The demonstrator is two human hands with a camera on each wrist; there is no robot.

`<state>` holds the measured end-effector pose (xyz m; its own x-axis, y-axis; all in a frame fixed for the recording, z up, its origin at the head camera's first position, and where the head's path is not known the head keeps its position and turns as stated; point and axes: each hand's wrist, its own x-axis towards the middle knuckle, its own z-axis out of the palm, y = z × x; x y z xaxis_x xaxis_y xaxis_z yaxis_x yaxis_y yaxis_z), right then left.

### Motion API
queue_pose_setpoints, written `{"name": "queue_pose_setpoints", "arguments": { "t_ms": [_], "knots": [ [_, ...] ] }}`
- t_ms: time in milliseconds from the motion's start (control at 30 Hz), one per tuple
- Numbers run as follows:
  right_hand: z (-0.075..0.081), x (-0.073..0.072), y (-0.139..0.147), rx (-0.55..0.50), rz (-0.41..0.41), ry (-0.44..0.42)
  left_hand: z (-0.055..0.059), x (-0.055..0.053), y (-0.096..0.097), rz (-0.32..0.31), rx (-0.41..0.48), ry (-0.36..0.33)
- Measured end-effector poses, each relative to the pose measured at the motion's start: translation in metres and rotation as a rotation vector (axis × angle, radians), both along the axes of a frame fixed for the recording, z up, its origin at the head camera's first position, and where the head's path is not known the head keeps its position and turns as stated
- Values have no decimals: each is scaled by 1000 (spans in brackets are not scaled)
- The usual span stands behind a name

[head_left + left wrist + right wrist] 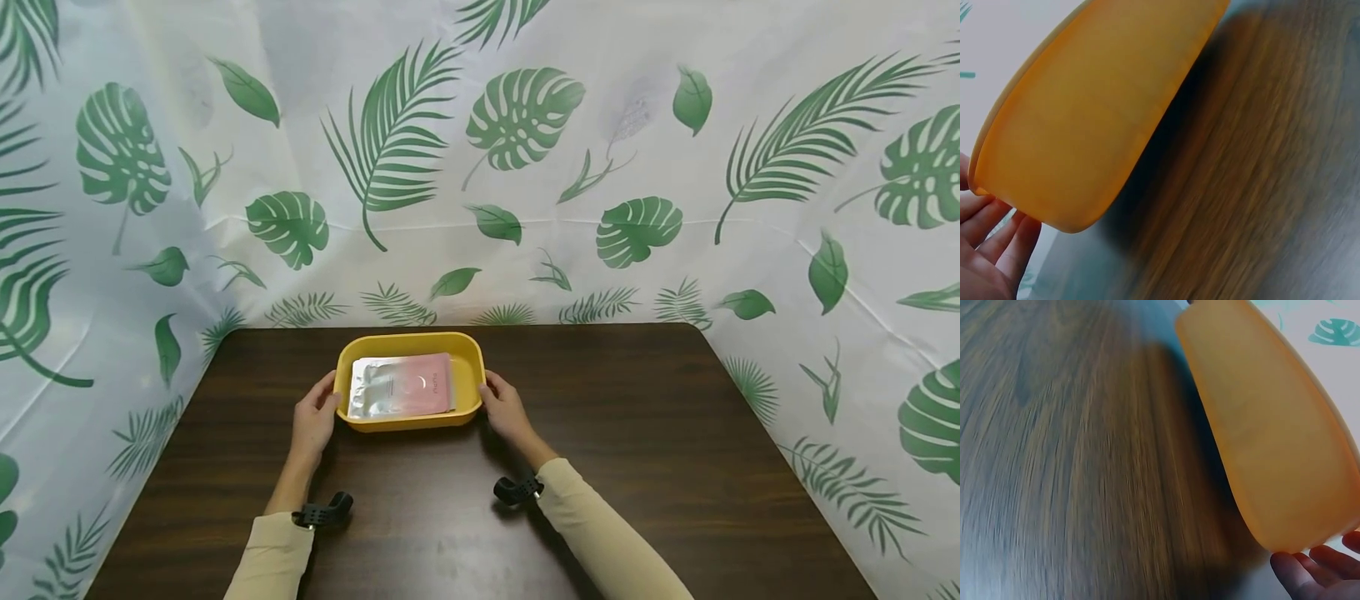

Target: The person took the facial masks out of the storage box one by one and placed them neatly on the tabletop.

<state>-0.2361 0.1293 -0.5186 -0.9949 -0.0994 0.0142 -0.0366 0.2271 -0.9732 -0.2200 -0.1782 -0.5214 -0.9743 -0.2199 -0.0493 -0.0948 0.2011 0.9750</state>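
A yellow oblong tray (468,367) with rounded corners is held between both hands over the far left part of the table. Inside it lie flat foil packets, the top one a pink-and-silver sachet (401,385). My left hand (313,417) grips the tray's left end, thumb at the rim and fingers under the outer side. At the opposite end, my right hand (506,410) holds the rim in the same manner. Both wrist views show the tray's outer wall (1085,119) with a dark shadow on the wood beneath it.
The dark wood-grain table (637,433) has rounded far corners. Behind and beside it hangs a white cloth (547,208) printed with green leaves. A black strap device (324,511) sits on the left wrist, and another black device (517,490) on the right.
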Motion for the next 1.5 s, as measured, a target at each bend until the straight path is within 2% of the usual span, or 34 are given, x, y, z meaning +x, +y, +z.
{"name": "queue_pose_setpoints", "arguments": {
  "t_ms": [67,267,533,900,1100,1367,1500],
  "knots": [
    [-5,-2,-6,7,-6,3,1,1,-6,10,-6,-12],
    [-3,-1,-23,41,-5,7,2,3,-18,51,3,-40],
    [-4,0,-38,101,-29,46,0,1,-29,71,23,-58],
    [-8,4,-43,115,-15,36,-2,1,-37,54,31,-65],
    [-9,2,-42,85,-10,38,-1,-1,-38,47,38,-87],
    [-12,-2,-40,45,7,-3,0,-1,-41,24,30,-115],
    [-10,-3,-39,28,9,-13,0,-1,-41,30,31,-101]
  ]
}}
